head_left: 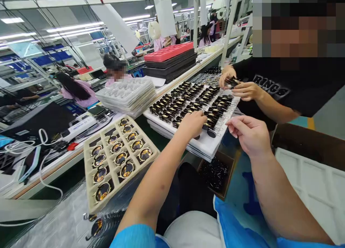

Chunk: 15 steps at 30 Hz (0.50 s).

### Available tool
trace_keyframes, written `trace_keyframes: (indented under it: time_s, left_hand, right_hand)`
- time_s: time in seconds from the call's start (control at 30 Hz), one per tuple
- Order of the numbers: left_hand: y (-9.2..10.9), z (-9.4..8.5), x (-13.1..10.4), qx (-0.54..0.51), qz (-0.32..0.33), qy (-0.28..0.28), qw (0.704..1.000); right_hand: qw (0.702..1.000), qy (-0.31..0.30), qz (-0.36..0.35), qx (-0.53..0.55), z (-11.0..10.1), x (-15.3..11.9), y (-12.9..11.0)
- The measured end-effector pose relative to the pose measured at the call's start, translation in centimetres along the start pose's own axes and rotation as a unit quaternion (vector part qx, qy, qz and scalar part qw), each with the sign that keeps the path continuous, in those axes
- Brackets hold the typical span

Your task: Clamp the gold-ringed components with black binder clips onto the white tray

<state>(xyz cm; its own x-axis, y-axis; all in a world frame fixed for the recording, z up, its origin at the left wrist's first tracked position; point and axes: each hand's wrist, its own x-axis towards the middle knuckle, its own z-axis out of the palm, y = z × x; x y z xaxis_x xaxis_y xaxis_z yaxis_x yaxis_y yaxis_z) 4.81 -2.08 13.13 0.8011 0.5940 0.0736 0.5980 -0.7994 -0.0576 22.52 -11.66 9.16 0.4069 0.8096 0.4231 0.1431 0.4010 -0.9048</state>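
My left hand (192, 124) reaches over the near part of a white foam tray (198, 144), its fingers curled down among rows of small black clips (185, 100) with gold-coloured parts and thin wire loops. Its fingertips are hidden, so what they grip does not show. Past the tray's right edge, beside the wire loops, my right hand (250, 134) is closed in a pinch, thumb against fingers. Anything between those fingertips is too small to make out. Near my left hand a round black piece (211, 133) lies at the tray's corner.
A co-worker's hands (239, 86) hold a black clip piece across the tray. At left, a beige compartment tray (121, 185) carries round gold-and-black watch-like pieces. Stacked clear trays (126, 95) and red and black trays (169, 59) stand behind. Below, a brown box (229, 169) contains small black pieces.
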Motion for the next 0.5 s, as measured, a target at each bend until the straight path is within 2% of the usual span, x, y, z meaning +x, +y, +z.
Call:
trace_keyframes:
  time_s: [0.1,0.17,0.23,0.3,0.37,0.43,0.5]
  left_hand:
    - [-0.8,0.3,2.9,-0.019,0.069,-0.045,0.996]
    - [-1.0,0.5,4.1,-0.008,0.104,-0.075,0.992]
    - [-1.0,0.5,4.8,0.013,0.123,-0.111,0.986]
    - [-1.0,0.6,5.1,0.023,0.132,-0.132,0.982]
    - [-1.2,0.5,5.1,0.016,0.136,-0.125,0.983]
    - [-1.6,0.2,4.9,0.001,0.132,-0.090,0.987]
    - [-2.1,-0.3,4.4,-0.024,0.116,-0.039,0.992]
  right_hand:
    - [0.980,-0.037,-0.055,-0.189,-1.2,-0.9,2.4]
    - [0.943,-0.078,-0.108,-0.305,-1.3,-1.6,3.8]
    - [0.913,-0.109,-0.155,-0.362,-1.1,-2.1,4.7]
    - [0.900,-0.125,-0.189,-0.371,-0.9,-2.5,5.3]
    - [0.902,-0.136,-0.201,-0.357,-0.8,-2.6,5.4]
    - [0.914,-0.131,-0.191,-0.332,-0.7,-2.5,5.3]
    - [0.930,-0.101,-0.176,-0.305,-0.7,-2.3,5.0]
